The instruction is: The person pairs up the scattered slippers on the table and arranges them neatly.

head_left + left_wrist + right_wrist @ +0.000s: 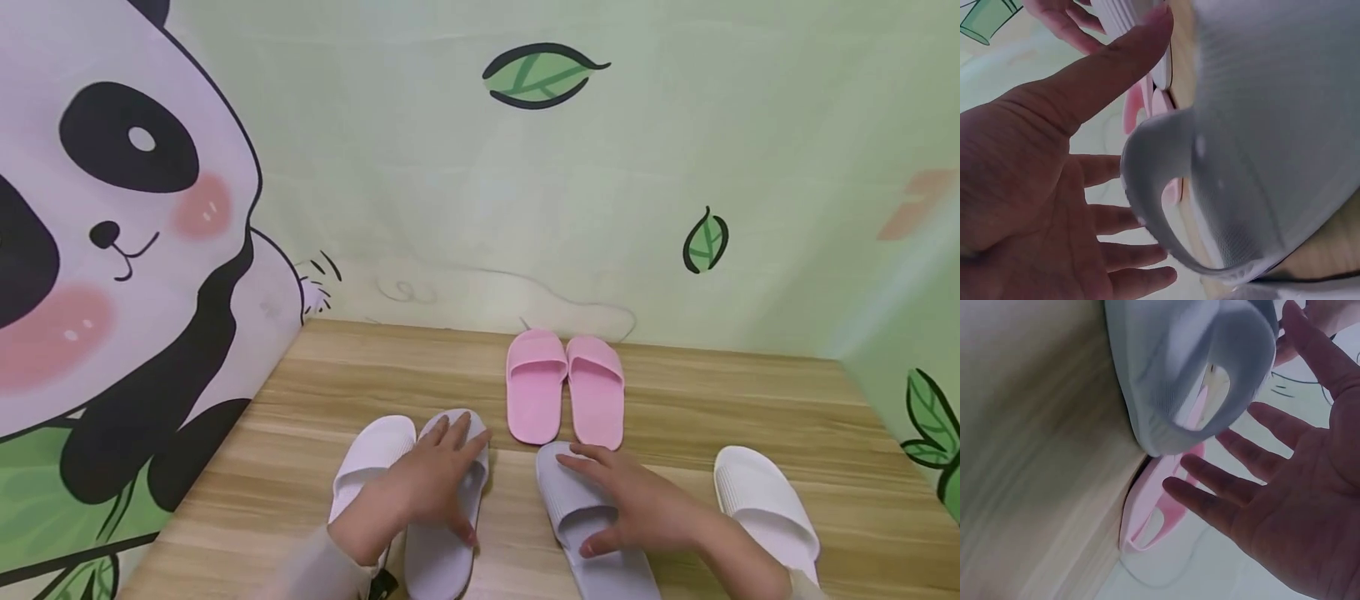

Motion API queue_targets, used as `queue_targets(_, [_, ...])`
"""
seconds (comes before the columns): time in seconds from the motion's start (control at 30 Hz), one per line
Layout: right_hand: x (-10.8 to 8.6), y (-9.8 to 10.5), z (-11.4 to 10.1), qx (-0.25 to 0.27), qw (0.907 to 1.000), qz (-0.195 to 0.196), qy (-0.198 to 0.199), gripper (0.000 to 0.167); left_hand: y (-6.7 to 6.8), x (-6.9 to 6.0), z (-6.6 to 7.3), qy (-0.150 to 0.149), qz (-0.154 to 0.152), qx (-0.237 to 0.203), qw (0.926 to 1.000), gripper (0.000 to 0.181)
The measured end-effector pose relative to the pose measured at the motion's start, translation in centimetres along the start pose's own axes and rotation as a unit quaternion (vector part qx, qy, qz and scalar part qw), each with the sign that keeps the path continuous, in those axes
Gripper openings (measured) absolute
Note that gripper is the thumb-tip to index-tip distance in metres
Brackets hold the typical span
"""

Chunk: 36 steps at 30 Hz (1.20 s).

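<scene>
My left hand (435,475) is spread above the strap of a grey slipper (438,567), its fingers straight. In the left wrist view a gap shows between the palm and the slipper's strap (1154,181); the fingertips lie near or behind the strap's edge, and contact is hard to tell. Over the other grey slipper (566,496), my right hand (648,500) reaches in from the right with fingers and thumb apart. Its fingers stretch toward the strap (1244,369) in the right wrist view, gripping nothing.
Two pink slippers (535,404) stand side by side against the panda-printed wall (420,167). One white slipper (378,446) is left of the left grey slipper; another white slipper (768,508) sits at the right. All stand on a wood-grain floor (397,367).
</scene>
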State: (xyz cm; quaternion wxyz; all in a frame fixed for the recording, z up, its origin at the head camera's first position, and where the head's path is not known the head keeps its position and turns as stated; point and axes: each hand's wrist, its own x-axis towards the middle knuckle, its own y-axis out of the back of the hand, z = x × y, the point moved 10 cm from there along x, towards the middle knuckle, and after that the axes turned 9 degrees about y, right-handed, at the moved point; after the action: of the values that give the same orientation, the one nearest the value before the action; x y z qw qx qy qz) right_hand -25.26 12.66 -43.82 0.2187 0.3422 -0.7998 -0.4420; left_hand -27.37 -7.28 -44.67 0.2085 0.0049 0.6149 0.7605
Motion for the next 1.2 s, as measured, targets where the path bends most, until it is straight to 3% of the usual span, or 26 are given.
queue_targets(0.2, [-1.2,-1.1,-0.3,-0.053,0.9986,0.004,0.002,0.120,-0.4,-0.6,0.8,-0.012,0.017,0.000,0.9998,0.137])
queue_targets(0.4, [-1.7,-2.5,-0.2,-0.053,0.9986,-0.009,0.002,0.136,-0.9,-0.6,0.9,-0.015,0.017,0.015,0.9996,0.138])
queue_targets(0.7, [-2.0,-3.2,-0.1,-0.044,0.9986,-0.021,-0.018,0.139,-1.4,-0.7,0.8,-0.014,0.024,0.012,0.9996,0.137])
queue_targets(1.2, [-1.7,-3.9,-0.9,-0.074,0.9966,0.012,-0.033,0.138,-1.7,-1.6,0.7,-0.022,0.037,0.004,0.9991,0.136])
